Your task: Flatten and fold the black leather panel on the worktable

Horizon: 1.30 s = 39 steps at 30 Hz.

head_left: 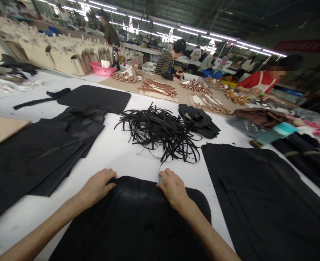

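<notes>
Handling far edge of black sheet (146,221), flat on near side of white table (122,157): apparent step in hand. Left hand (98,186), right hand (175,188): thumbs and fingertips slightly apart at edge; cannot tell whether clamped. Next move likely calls for even edge control. Tangled black strips (160,130) crowd space ahead; left stack (40,152), right stack (258,188) flank; co-worker in red (249,83) beyond.

A white-topped worktop (119,157) stretches ahead, with a tangled heap of thin black strips (160,128) near the middle and a folded black bundle (199,121) just beside it on the right. Nearest the wearer lies a round-cornered black panel (143,224); large black sheets (260,188) cover the right side, overlapping black pieces (45,152) the left, with a smaller dark panel (94,98) beyond them.
</notes>
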Each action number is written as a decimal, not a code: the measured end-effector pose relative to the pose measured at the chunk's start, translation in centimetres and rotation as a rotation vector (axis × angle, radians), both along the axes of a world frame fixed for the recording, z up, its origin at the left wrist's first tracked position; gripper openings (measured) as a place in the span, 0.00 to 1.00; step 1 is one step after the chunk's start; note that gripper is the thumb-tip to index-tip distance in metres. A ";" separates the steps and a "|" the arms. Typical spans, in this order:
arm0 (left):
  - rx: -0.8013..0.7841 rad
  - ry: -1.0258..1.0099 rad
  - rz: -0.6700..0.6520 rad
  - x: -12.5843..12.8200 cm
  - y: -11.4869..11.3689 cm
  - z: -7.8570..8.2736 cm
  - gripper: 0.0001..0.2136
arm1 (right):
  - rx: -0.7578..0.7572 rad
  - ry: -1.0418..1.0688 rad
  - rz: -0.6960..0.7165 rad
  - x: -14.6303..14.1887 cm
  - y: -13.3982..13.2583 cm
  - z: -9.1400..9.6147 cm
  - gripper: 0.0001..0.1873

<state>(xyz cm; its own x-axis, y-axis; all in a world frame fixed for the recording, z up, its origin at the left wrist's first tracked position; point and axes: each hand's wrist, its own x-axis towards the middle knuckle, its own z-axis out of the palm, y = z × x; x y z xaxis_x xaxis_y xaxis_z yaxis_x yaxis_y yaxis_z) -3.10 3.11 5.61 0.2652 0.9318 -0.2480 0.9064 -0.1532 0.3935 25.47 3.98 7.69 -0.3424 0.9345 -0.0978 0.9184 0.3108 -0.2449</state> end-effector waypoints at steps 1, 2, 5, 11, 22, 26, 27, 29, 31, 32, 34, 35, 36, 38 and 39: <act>0.003 -0.012 0.002 0.1 -0.1 0.0 0.06 | -0.001 0.016 0.008 -0.4 0.5 -0.1 0.10; 0.006 -0.022 0.004 0.1 -0.1 0.1 0.06 | -0.001 0.035 0.021 -0.8 1.1 -0.3 0.11; 0.010 -0.035 0.012 0.2 -0.2 0.4 0.05 | -0.007 0.103 0.060 -1.6 3.8 -1.0 0.15; 0.028 -0.036 0.037 0.2 -0.4 0.8 0.06 | 0.016 0.234 -0.062 -0.7 7.3 -0.5 0.19; 0.021 -0.029 -0.012 0.5 -0.4 0.2 0.10 | 0.033 0.067 -0.077 4.5 -4.1 -1.3 0.15; 0.049 -0.065 -0.002 0.6 -0.4 0.2 0.11 | -0.050 0.176 -0.172 4.5 -3.1 -1.8 0.04; 0.061 -0.081 0.019 0.7 -0.4 0.2 0.12 | -0.062 0.198 -0.175 4.4 -2.5 -1.6 0.06; 0.068 -0.088 0.067 0.7 -0.3 0.3 0.11 | -0.064 0.231 -0.184 4.1 -1.4 -1.3 0.09; 0.055 -0.064 0.095 0.8 -0.2 0.3 0.10 | -0.066 0.243 -0.200 3.9 -0.6 -0.9 0.09; 0.045 -0.050 0.101 0.8 -0.1 0.4 0.10 | -0.081 0.244 -0.204 4.0 -0.3 -0.8 0.09; 0.026 -0.037 0.101 0.6 0.2 0.4 0.09 | -0.134 0.254 -0.211 4.8 0.0 -0.4 0.07; 0.019 -0.035 0.098 0.4 0.2 0.4 0.09 | -0.162 0.260 -0.216 5.5 0.0 -0.2 0.07; 0.013 -0.034 0.095 0.3 0.3 0.4 0.08 | -0.191 0.267 -0.227 6.3 -0.1 0.0 0.07; 0.006 -0.036 0.085 -0.1 0.4 0.4 0.08 | -0.243 0.289 -0.274 8.5 -0.5 0.3 0.10; 0.006 -0.041 0.086 -0.2 0.4 0.5 0.09 | -0.268 0.307 -0.305 9.6 -0.8 0.5 0.11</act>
<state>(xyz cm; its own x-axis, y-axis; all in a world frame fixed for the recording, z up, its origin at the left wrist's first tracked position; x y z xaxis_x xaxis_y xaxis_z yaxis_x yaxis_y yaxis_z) -3.30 3.52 6.08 0.1940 0.9530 -0.2329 0.8996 -0.0781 0.4298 35.06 3.18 8.16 -0.1085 0.9523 -0.2851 0.8307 -0.0707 -0.5523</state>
